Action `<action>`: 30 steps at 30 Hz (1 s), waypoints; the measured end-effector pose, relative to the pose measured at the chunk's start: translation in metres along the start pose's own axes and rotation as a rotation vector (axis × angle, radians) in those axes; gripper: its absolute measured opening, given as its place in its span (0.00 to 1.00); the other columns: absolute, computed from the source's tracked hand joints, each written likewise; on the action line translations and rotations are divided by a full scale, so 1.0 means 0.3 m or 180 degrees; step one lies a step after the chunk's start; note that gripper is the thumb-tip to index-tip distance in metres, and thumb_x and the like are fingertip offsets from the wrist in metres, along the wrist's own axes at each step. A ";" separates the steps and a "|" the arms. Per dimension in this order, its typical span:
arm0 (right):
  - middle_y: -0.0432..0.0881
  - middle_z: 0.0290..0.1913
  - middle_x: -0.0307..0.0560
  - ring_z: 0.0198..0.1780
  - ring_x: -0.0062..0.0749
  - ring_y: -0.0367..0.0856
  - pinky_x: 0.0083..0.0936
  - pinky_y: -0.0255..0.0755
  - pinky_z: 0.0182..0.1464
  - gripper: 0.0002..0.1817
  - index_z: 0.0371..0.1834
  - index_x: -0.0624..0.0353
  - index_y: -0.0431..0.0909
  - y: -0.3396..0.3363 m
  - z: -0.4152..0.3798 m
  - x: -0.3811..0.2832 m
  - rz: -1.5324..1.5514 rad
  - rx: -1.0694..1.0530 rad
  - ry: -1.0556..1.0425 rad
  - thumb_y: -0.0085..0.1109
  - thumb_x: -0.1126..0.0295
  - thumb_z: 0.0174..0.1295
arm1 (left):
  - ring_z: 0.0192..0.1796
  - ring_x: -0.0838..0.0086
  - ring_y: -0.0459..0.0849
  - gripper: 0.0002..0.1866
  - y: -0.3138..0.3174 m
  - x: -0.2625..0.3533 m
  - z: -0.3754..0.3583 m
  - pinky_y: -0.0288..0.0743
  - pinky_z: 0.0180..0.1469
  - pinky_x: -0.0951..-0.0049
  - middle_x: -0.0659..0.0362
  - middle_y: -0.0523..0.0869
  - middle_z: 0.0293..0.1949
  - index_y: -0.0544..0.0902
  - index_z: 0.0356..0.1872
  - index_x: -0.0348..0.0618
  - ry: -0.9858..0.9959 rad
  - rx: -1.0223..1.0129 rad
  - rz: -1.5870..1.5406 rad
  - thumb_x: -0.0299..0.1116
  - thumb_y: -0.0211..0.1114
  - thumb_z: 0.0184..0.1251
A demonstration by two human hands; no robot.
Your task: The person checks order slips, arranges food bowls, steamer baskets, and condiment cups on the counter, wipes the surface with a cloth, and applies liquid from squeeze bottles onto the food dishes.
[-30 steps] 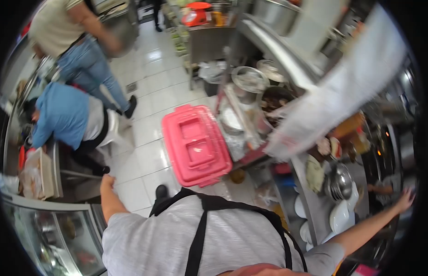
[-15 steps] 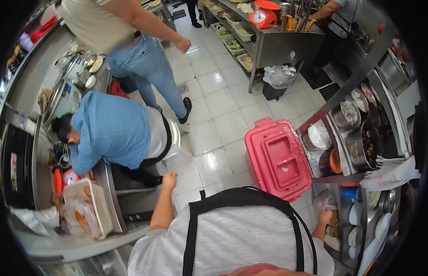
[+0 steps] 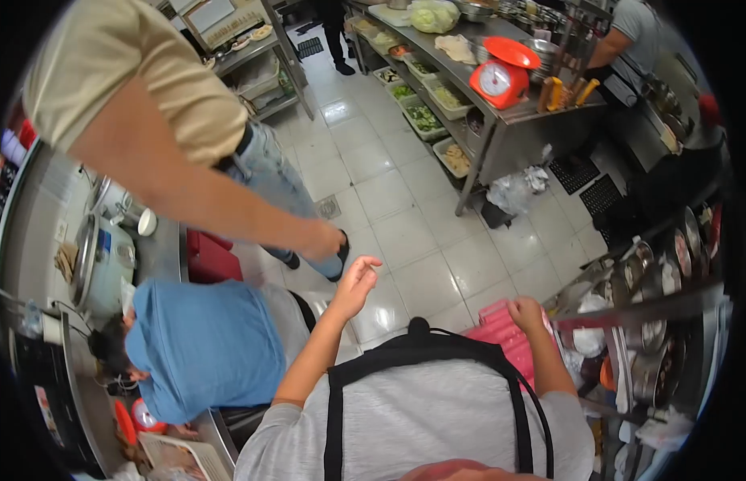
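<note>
I look down over my grey shirt and black apron straps. My left hand [image 3: 357, 279] is raised in front of me with its fingers apart, holding nothing, just below a beige-shirted person's hand [image 3: 321, 240]. My right hand [image 3: 524, 313] is curled closed over the pink lidded bin [image 3: 493, 330] on the floor; nothing shows in its grip. My body hides most of the bin.
A person in a blue shirt [image 3: 196, 345] bends over the left counter beside a rice cooker [image 3: 100, 264]. The person in beige stands close, left. Right shelves hold pots [image 3: 654, 272]. A steel table with a red scale [image 3: 497, 76] stands beyond white floor tiles [image 3: 405, 200].
My left hand rose and opened in front of me. My right hand came up from the lower right shelf to above the pink bin. The person in beige stepped closer.
</note>
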State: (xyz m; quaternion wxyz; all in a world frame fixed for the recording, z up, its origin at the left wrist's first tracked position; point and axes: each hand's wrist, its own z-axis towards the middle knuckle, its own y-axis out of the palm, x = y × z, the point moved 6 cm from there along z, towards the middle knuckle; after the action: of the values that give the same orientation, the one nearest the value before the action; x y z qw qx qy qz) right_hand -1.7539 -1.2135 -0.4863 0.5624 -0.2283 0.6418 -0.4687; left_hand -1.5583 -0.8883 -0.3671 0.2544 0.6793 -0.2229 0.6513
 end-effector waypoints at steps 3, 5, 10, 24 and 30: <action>0.71 0.17 0.54 0.21 0.48 0.70 0.38 0.61 0.23 0.15 0.10 0.61 0.69 0.076 0.428 -0.213 0.0186 -0.0147 -0.0457 0.52 0.62 0.46 | 0.27 0.84 0.63 0.13 -0.100 0.144 0.185 0.59 0.30 0.85 0.65 0.66 0.24 0.66 0.45 0.39 0.0150 0.0002 0.0326 0.33 0.48 0.60; 0.73 0.19 0.52 0.23 0.46 0.71 0.36 0.64 0.24 0.14 0.12 0.60 0.71 0.150 0.691 -0.389 0.0326 -0.0349 -0.0784 0.53 0.62 0.46 | 0.26 0.84 0.64 0.13 -0.208 0.162 0.294 0.60 0.29 0.85 0.65 0.67 0.24 0.66 0.45 0.39 0.0218 0.0182 0.0386 0.31 0.47 0.60; 0.76 0.24 0.47 0.27 0.42 0.74 0.33 0.67 0.29 0.07 0.23 0.56 0.73 0.356 1.152 -0.841 0.0914 -0.0738 -0.1516 0.52 0.65 0.46 | 0.24 0.85 0.66 0.11 -0.480 0.104 0.434 0.61 0.27 0.86 0.64 0.70 0.23 0.67 0.44 0.38 -0.0006 0.1134 0.0390 0.27 0.48 0.59; 0.71 0.17 0.38 0.18 0.19 0.69 0.16 0.64 0.21 0.07 0.26 0.61 0.70 0.768 2.076 -0.247 0.2276 -0.1487 0.0701 0.50 0.69 0.54 | 0.23 0.85 0.69 0.10 -0.954 -0.237 1.042 0.63 0.26 0.86 0.63 0.74 0.23 0.70 0.42 0.41 -0.1144 0.2373 -0.0731 0.29 0.52 0.59; 0.71 0.17 0.38 0.18 0.19 0.68 0.16 0.64 0.21 0.07 0.27 0.61 0.69 0.825 2.791 -0.483 0.2100 -0.1840 -0.0003 0.49 0.68 0.56 | 0.23 0.85 0.66 0.12 -1.145 -0.049 1.488 0.61 0.25 0.86 0.64 0.72 0.24 0.69 0.43 0.39 -0.0695 0.2387 -0.0492 0.31 0.53 0.59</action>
State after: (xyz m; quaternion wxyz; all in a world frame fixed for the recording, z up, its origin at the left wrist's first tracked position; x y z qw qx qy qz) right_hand -0.8740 -1.2705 -0.5650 0.5953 -0.1593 0.7849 -0.0650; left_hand -0.9969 -0.9075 -0.4106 0.0118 0.8051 0.0563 0.5904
